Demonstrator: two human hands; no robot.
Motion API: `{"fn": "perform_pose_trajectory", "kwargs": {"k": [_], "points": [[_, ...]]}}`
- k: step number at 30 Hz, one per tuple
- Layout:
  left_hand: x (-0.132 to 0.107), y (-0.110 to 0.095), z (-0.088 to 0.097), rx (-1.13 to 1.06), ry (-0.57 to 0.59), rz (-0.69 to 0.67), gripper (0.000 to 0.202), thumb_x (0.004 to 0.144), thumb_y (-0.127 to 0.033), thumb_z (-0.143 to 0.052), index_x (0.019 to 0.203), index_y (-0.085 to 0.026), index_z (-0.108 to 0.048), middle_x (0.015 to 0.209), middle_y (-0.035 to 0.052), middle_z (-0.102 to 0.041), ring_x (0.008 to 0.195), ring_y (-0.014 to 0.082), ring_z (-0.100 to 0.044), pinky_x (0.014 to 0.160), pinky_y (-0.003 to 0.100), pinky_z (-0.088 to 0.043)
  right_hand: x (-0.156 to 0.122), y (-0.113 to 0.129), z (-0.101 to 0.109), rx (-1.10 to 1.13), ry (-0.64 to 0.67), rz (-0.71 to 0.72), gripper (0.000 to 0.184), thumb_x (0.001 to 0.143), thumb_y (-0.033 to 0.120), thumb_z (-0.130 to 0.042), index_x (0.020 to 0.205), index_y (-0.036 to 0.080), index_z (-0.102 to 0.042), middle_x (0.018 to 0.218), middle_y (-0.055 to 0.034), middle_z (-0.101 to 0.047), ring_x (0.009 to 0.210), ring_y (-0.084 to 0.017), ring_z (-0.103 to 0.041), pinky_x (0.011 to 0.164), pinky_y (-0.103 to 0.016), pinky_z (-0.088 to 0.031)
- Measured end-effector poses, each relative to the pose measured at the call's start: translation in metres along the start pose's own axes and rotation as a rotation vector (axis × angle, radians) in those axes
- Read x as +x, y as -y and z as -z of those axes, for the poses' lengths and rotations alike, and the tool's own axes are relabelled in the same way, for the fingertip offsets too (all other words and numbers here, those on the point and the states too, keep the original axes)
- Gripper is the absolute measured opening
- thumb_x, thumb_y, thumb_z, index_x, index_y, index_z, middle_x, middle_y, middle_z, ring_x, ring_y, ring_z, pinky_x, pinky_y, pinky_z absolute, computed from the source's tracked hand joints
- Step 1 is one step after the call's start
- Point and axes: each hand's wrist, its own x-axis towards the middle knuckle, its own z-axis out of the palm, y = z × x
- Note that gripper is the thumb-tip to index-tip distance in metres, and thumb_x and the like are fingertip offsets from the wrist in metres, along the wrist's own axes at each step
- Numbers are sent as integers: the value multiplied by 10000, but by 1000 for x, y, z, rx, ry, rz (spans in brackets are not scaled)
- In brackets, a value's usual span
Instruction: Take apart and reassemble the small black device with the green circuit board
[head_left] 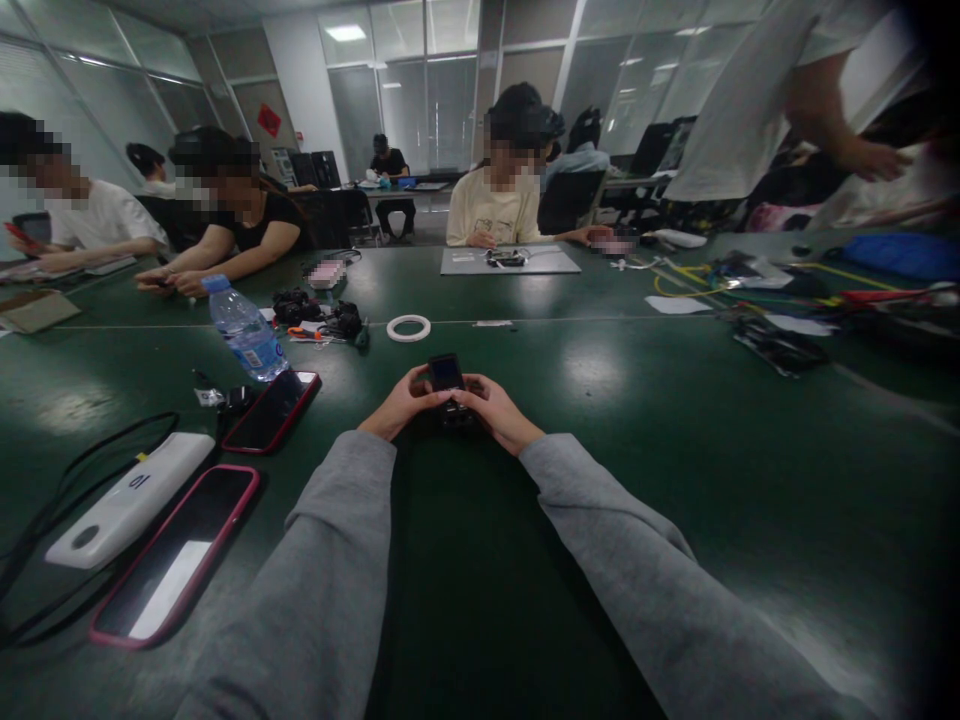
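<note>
Both my hands meet at the middle of the dark green table (pixel 675 450), holding a small black device (pixel 448 382) that stands upright between them. My left hand (pixel 401 402) wraps its fingers round the device's left side. My right hand (pixel 496 408) grips the right side, with fingers curled over its lower part. The device's dark screen faces up towards me. Grey sleeves cover both my forearms.
To my left lie two red-cased phones (pixel 271 410) (pixel 176 555), a white power bank (pixel 127 500) with a black cable, and a water bottle (pixel 244 330). A white tape ring (pixel 409 327) lies ahead. Other people sit around the table; cables and tools clutter the right.
</note>
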Motion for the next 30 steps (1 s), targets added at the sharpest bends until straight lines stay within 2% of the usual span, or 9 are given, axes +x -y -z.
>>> {"fn": "perform_pose_trajectory", "kwargs": {"k": [14, 21, 27, 30], "points": [[0, 1, 2, 50, 17, -13, 773, 614, -276, -815, 1304, -171, -483, 1053, 97, -662, 1005, 232, -616, 956, 432, -414, -1, 1, 1, -10, 19, -16, 595, 647, 395, -795, 1129, 185, -518, 1014, -52, -604, 935, -182, -589, 870, -351, -461], [-2, 1, -1, 71, -13, -34, 790, 601, -294, -823, 1306, -177, -486, 980, 71, -658, 956, 210, -616, 932, 416, -424, 0, -1, 1, 29, 18, -27, 550, 663, 376, -780, 1117, 198, -526, 1039, -48, -592, 966, -184, -574, 879, -348, -460], [-2, 0, -1, 70, -40, -37, 866, 547, -289, -850, 1324, -200, -479, 864, 24, -636, 875, 187, -611, 894, 397, -437, 1, -3, 4, 31, 61, -19, 617, 621, 311, -814, 1147, 210, -509, 1091, -51, -593, 1059, -198, -555, 948, -372, -436], [-1, 2, -1, 55, -44, -47, 875, 544, -293, -851, 1330, -211, -474, 867, 22, -640, 870, 185, -610, 897, 396, -435, 0, -2, 3, 37, 60, -10, 590, 627, 318, -814, 1125, 205, -518, 1095, -55, -597, 1066, -198, -554, 962, -375, -428]]}}
